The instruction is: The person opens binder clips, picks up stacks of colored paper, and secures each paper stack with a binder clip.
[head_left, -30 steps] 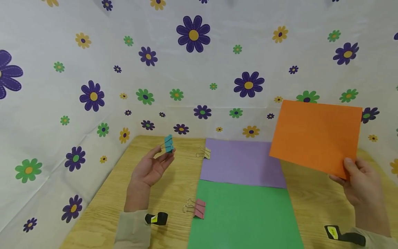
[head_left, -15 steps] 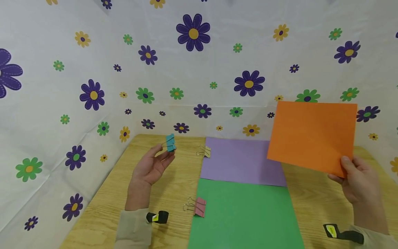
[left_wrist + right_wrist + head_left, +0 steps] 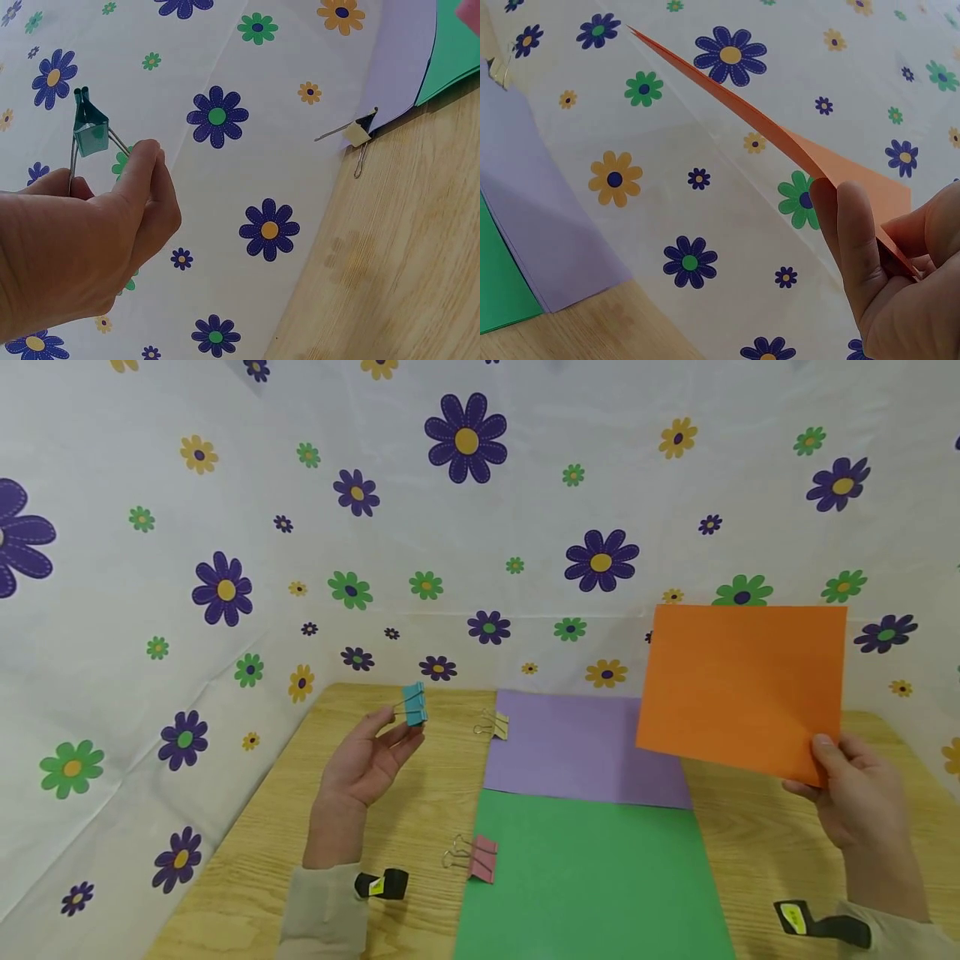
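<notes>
My left hand (image 3: 365,767) pinches a blue binder clip (image 3: 414,704) by its wire handles, above the table's left side. In the left wrist view the binder clip (image 3: 92,127) points upward, its handles between thumb and fingers. Off to the right, my right hand (image 3: 862,785) grips the lower right corner of orange paper (image 3: 742,689), thumb in front and fingers behind. Seen edge-on in the right wrist view, the orange paper (image 3: 735,105) appears to be several sheets, bowing slightly. It overlaps the right end of the purple paper (image 3: 577,747) in the head view.
Green paper (image 3: 592,877) lies in front of the purple paper on the wooden table (image 3: 405,835). A yellow binder clip (image 3: 498,727) is on the purple paper's left edge, a pink binder clip (image 3: 482,860) on the green paper's. A flowered cloth (image 3: 525,510) hangs behind.
My right hand has moved the orange paper slightly left and levelled its top edge. My left hand has shifted a little right with the blue binder clip, which has turned slightly.
</notes>
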`<state>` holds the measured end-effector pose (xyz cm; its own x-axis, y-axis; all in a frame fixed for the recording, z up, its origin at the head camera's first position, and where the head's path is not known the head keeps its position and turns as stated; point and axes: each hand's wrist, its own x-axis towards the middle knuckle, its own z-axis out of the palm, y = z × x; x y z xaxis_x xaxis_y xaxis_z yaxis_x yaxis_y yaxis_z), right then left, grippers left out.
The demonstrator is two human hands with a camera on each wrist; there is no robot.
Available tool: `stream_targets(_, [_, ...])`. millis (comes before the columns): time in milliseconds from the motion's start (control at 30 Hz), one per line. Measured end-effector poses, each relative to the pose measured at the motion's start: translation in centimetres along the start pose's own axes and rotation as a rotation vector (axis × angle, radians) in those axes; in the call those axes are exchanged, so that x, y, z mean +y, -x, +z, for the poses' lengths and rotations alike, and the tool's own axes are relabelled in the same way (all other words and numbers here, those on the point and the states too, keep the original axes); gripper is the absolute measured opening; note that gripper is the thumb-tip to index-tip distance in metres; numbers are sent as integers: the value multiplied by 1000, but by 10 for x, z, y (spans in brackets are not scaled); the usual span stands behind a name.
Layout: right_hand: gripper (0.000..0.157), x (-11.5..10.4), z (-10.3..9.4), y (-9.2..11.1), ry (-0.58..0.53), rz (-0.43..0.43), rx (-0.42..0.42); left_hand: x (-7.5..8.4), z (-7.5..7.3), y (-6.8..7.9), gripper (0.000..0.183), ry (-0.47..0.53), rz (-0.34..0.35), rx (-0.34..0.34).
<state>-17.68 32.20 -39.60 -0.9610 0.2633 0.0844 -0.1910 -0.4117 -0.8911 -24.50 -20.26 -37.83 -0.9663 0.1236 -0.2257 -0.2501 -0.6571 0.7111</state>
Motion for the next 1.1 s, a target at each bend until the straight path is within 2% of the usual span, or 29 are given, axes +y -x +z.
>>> stream_targets(200, [14,0,4,2,-39,28,-32,-3,3,1,11,-7,22,5])
stream_targets(433, [17,0,8,3,-19,23,-42,-3,6,3,11,-11,30,20])
stream_targets(567, [35,-1,10,4,-24,34,-30,-3,9,4,9,-36,37,22])
stream_targets(667, [39,-1,11,5,-37,37,-17,-3,11,5,11,-65,48,20])
stream_targets(733, [35,-1,13,5,-35,31,-17,-4,12,5,9,-84,56,10])
stream_targets(833, [18,-1,15,6,-38,10,-34,-6,14,5,6,-110,70,-11])
stream_targets(1000, [13,0,20,6,-35,-15,-68,-8,17,7,6,-133,86,-52])
stream_targets(1100, [12,1,22,6,-17,-11,-71,-8,19,8,6,-122,85,-50])
